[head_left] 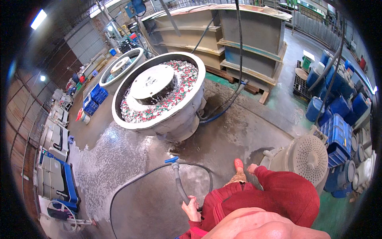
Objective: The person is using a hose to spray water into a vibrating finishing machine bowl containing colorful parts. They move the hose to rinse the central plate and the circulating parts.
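Note:
My left hand (192, 208) is wrapped round a grey hose (181, 188) at the lower middle of the head view. At its far end a grey valve fitting carries a blue handle (172, 159). My right hand (252, 169) hangs beside my red-clothed leg with its fingers curled in, and nothing shows in it. Ahead stands a round white vibrating tub (159, 123), filled with small red, green and white pieces (185, 75) around a white centre hub (153, 82). Foam lies on part of the pieces.
A perforated drum (308, 159) stands close on my right, with blue crates (336, 133) and barrels (314, 108) beyond. Dark hose loops (119, 191) over the wet, foamy floor. A second tub (137, 63) and a large tank (250, 40) stand behind; machines (51, 177) line the left.

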Action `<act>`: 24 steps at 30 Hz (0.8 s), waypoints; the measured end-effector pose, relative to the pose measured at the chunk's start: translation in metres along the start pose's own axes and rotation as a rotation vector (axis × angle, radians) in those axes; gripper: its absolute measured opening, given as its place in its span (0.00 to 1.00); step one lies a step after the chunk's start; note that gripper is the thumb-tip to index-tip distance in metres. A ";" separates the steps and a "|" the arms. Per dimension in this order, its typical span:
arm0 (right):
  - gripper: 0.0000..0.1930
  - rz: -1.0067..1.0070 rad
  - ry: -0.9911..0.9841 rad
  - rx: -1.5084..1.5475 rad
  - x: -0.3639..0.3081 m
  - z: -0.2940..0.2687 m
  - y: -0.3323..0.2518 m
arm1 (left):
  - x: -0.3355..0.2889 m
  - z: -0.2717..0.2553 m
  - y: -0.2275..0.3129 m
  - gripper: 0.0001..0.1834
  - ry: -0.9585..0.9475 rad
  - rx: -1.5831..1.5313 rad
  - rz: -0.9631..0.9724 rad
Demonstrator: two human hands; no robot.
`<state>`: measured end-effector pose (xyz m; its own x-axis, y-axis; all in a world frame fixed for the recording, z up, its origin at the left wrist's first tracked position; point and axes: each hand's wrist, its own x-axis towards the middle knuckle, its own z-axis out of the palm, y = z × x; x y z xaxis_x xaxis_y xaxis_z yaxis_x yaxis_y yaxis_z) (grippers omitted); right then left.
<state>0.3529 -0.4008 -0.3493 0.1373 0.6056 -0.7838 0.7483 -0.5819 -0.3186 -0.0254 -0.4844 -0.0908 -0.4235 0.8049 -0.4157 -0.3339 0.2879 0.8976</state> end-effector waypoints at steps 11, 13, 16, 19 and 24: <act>0.14 -0.148 0.075 -0.119 0.030 0.015 0.003 | 0.001 -0.001 0.004 0.04 -0.014 -0.001 0.001; 0.12 -0.156 0.058 -0.139 0.034 0.014 0.000 | -0.001 -0.003 0.005 0.04 0.001 -0.004 0.004; 0.13 -0.112 0.046 -0.128 0.038 0.012 -0.005 | -0.001 -0.005 0.005 0.04 0.012 -0.008 0.016; 0.15 -0.091 0.073 -0.154 0.042 0.011 -0.008 | -0.004 -0.003 0.005 0.04 0.028 -0.030 0.028; 0.19 -0.102 -0.008 -0.286 0.052 0.006 -0.019 | -0.008 0.002 0.007 0.04 0.052 -0.049 0.027</act>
<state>0.3419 -0.3617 -0.3868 0.0477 0.6479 -0.7602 0.9104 -0.3414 -0.2338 -0.0230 -0.4880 -0.0810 -0.4759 0.7833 -0.4000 -0.3619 0.2401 0.9008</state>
